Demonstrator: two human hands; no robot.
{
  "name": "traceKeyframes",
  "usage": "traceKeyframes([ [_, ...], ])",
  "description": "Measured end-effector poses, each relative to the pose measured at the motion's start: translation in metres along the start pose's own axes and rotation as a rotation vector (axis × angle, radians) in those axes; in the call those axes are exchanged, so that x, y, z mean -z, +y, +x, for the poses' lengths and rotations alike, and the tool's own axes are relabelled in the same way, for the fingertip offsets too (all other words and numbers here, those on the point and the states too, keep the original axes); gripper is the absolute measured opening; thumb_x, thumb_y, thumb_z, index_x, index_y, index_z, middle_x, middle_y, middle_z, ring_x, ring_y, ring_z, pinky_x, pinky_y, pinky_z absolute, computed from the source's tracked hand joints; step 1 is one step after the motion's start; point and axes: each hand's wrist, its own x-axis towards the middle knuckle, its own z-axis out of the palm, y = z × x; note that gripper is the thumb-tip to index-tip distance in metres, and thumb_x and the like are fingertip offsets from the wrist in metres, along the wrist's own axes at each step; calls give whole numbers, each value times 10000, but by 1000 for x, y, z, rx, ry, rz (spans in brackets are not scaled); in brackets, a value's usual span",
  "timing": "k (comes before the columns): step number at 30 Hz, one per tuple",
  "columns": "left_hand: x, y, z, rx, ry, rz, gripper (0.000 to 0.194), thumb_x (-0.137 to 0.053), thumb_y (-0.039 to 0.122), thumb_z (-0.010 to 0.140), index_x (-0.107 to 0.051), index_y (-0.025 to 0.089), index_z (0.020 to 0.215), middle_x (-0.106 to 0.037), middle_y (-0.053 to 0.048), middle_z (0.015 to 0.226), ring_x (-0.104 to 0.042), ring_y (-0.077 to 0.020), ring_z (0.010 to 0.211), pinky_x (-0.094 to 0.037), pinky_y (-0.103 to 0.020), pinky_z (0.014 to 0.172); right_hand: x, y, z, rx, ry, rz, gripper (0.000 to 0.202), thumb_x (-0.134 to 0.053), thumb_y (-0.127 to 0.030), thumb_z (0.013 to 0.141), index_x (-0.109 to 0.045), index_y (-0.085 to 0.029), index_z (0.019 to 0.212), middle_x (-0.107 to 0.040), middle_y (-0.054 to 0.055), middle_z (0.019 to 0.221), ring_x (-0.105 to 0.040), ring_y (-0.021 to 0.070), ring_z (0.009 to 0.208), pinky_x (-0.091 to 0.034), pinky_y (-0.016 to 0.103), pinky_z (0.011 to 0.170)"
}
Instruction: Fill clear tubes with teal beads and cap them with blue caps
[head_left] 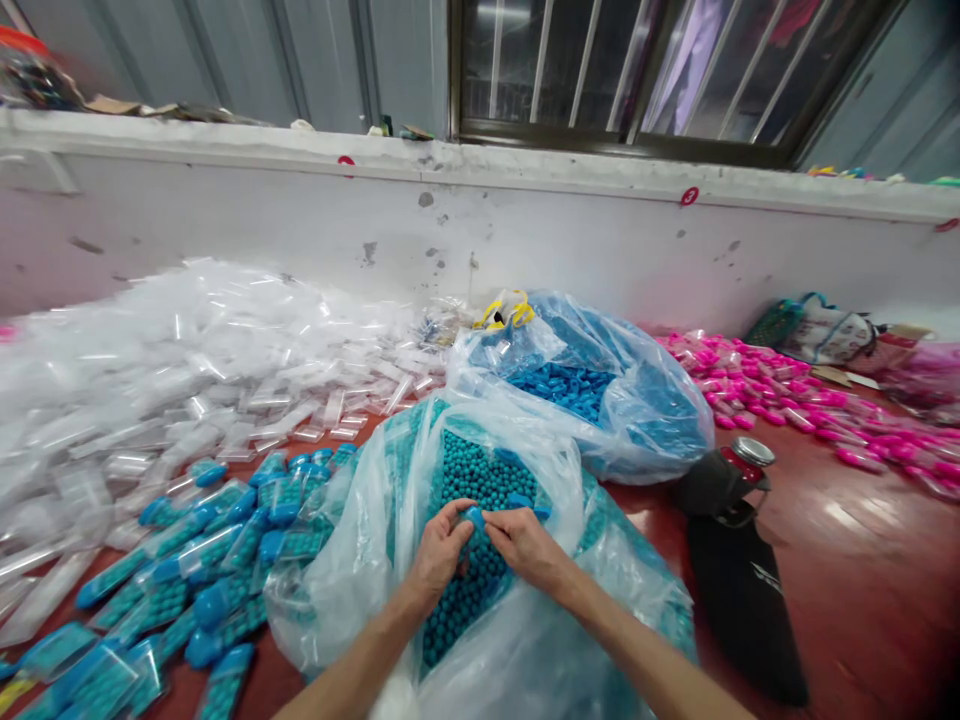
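Note:
Both of my hands meet above an open plastic bag (pixel 375 540) full of small teal beads (pixel 487 475). A small blue cap (pixel 475 516) is pinched between the fingertips of my left hand (pixel 442 550) and my right hand (pixel 529 545). Whether a tube is joined to the cap beneath my left fingers, I cannot tell. Just behind my right knuckles, another blue piece (pixel 519 501) shows against the beads. Left of the bag lie several clear tubes (pixel 206 550) filled with teal beads and closed with blue caps.
Empty clear tubes (pixel 187 370) are heaped along the wall at left. Behind my bag sits a second bag (pixel 645 400) holding blue caps (pixel 566 388). Pink-capped tubes (pixel 810 400) spread at far right. A jar with a metal lid (pixel 750 455) and a black object (pixel 742 600) are nearer.

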Motion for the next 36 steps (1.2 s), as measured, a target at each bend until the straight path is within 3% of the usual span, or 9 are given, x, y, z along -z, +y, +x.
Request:
traceKeyframes([
  [7, 9, 8, -1, 56, -95, -132, 591, -621, 511, 644, -414, 172, 1082, -513, 71, 560, -469, -75, 345, -282, -178, 331, 15, 1, 11, -272, -205, 482, 289, -512, -221, 694, -599, -147, 960, -521, -46, 621, -431, 74, 478, -380, 205, 482],
  [13, 5, 13, -2, -22, -131, -28, 513, -571, 505, 689, -396, 186, 1050, -508, 69, 597, -469, -73, 327, -227, -172, 298, 9, 2, 22, -460, 115, 725, 681, -600, -232, 628, -337, -121, 1247, -540, -45, 677, -508, 103, 494, -461, 245, 477],
  [16, 1, 15, -2, -56, -63, 37, 527, -556, 471, 709, -394, 192, 1126, -439, 93, 563, -422, -61, 333, -276, -184, 317, 2, -4, 22, -421, 132, 551, 494, -524, -241, 714, -426, -139, 1187, -589, 8, 761, -556, 132, 559, -473, 260, 502],
  [19, -1, 15, -2, -88, 18, 50, 567, -557, 418, 719, -382, 198, 1211, -425, 94, 562, -391, -62, 369, -332, -200, 365, 0, -13, 15, -248, 28, 248, 425, -450, -293, 797, -475, -143, 1194, -622, 82, 963, -592, 206, 850, -476, 325, 735],
  [22, -2, 14, 0, -135, 27, -51, 576, -585, 392, 702, -419, 167, 1206, -572, 27, 704, -543, -119, 597, -442, -237, 577, -1, -20, 6, -178, -125, 52, 765, -589, -395, 712, -284, -98, 1348, -410, 162, 1314, -347, 289, 1230, -319, 386, 983],
  [24, -3, 14, 1, -146, -8, -130, 566, -626, 389, 668, -469, 156, 1160, -627, -37, 906, -573, -175, 839, -432, -271, 760, -4, -23, 3, -174, -178, -52, 1002, -691, -409, 597, -173, -54, 1377, -267, 207, 1389, -218, 321, 1293, -261, 406, 1025],
  [26, -5, 15, 0, -134, -35, -164, 529, -649, 386, 654, -504, 164, 1112, -622, -55, 1006, -554, -195, 932, -402, -283, 828, -8, -27, 2, -156, -130, -166, 987, -692, -390, 585, -192, -35, 1358, -315, 229, 1342, -287, 330, 1257, -299, 424, 997],
  [30, -8, 19, -4, -102, -36, -191, 413, -640, 366, 677, -520, 175, 1023, -636, -16, 858, -567, -150, 776, -412, -260, 741, -17, -34, 4, -94, 13, -340, 635, -583, -333, 659, -384, -76, 1204, -516, 147, 1060, -534, 281, 959, -453, 406, 791],
  [36, -10, 19, -7, -56, 46, -198, 353, -653, 332, 637, -527, 170, 925, -603, 27, 698, -533, -113, 637, -392, -218, 617, -32, -33, 3, -69, 118, -409, 598, -593, -359, 624, -374, -124, 1130, -524, 113, 986, -559, 259, 860, -482, 372, 688],
])
